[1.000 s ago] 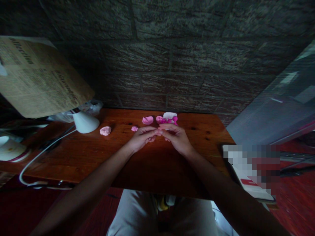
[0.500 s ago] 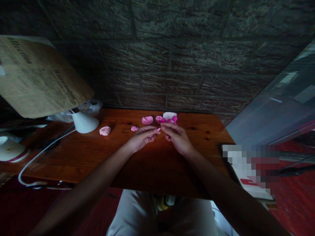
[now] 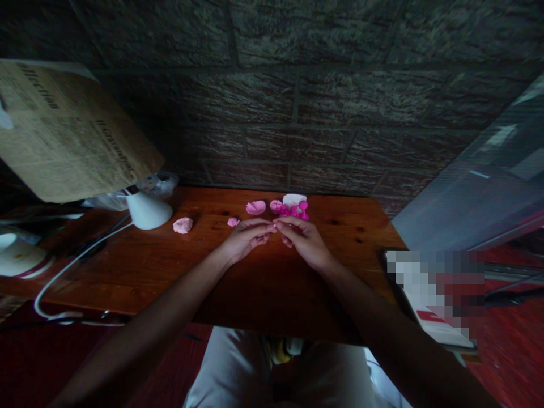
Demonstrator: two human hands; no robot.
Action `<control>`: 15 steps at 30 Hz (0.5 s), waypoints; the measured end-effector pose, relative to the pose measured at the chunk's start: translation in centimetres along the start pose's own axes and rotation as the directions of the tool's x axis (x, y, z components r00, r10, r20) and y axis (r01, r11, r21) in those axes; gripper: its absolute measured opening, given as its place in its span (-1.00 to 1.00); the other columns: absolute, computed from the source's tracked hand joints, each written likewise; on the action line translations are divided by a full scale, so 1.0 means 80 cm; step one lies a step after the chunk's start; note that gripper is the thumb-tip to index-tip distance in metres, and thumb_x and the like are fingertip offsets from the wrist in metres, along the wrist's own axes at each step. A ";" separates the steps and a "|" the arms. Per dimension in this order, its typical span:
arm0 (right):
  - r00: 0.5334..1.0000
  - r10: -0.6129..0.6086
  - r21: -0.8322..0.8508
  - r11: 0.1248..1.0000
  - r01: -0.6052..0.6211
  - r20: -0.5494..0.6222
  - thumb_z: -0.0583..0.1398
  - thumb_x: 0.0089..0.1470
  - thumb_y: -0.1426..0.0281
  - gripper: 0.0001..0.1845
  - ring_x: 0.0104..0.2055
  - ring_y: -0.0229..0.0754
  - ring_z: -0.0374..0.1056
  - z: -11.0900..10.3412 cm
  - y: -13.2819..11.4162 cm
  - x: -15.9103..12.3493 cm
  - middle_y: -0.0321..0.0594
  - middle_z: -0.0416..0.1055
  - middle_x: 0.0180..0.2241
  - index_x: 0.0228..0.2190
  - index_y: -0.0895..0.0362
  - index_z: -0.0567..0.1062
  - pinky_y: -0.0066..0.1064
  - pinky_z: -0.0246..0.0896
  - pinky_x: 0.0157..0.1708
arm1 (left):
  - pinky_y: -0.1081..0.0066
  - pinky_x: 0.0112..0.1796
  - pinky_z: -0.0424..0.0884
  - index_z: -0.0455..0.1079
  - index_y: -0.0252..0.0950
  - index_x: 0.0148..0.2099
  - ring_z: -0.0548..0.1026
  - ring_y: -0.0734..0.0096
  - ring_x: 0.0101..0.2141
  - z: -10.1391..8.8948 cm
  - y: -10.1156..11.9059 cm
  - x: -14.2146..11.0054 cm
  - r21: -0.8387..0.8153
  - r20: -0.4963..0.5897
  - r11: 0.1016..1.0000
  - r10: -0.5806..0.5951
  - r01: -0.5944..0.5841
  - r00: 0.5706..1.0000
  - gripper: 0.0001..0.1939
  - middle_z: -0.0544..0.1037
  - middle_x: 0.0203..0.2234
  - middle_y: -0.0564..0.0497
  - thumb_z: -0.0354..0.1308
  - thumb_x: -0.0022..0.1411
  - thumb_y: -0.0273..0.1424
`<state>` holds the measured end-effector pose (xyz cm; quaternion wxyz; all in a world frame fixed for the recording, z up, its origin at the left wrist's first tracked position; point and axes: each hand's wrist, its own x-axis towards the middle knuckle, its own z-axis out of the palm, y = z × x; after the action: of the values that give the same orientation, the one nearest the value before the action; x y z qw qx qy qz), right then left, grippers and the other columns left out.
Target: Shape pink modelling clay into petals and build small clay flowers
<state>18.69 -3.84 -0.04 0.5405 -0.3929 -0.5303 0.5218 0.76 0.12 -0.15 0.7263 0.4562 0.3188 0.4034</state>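
Above the wooden table, my left hand point(image 3: 250, 237) is closed in a pinch on a small piece of pink clay point(image 3: 275, 225). The fingertips of my right hand point(image 3: 301, 235) meet it from the other side, also pinched on the piece, which they mostly cover. Just beyond the hands lie a flattened pink clay disc point(image 3: 255, 207), a round pink clay piece point(image 3: 276, 205) and several magenta shapes point(image 3: 300, 211) beside a white item point(image 3: 294, 199). A small pink lump point(image 3: 233, 221) sits left of my left hand, and a larger pale pink lump point(image 3: 182, 225) farther left.
A lamp with a newspaper-print shade point(image 3: 80, 133) and white base point(image 3: 148, 211) stands at the left, its white cord point(image 3: 80, 260) trailing over the table point(image 3: 170, 272). A white cup point(image 3: 19, 258) is at the far left. A stone wall point(image 3: 272, 102) rises behind.
My right hand's fingertips have moved left to close on the pink clay piece at my left fingertips. The gap between the hands is gone.
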 end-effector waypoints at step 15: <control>0.999 0.003 -0.045 0.999 -0.004 -0.035 0.39 -0.01 0.08 -0.62 -0.54 -0.35 0.25 0.000 0.001 0.001 -0.28 0.53 -0.44 -0.26 0.10 0.67 -0.46 0.15 -0.54 | 0.62 -0.42 0.39 0.66 -0.30 -0.28 0.49 0.61 -0.45 0.002 0.001 0.000 -0.017 -0.062 1.000 0.008 -0.009 0.998 -0.67 0.65 -0.43 0.03 0.60 -0.15 -0.39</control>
<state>18.70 -3.74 -0.08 0.5400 -0.4150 -0.5315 0.5037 0.85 0.10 -0.02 0.7184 0.4386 0.3356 0.4230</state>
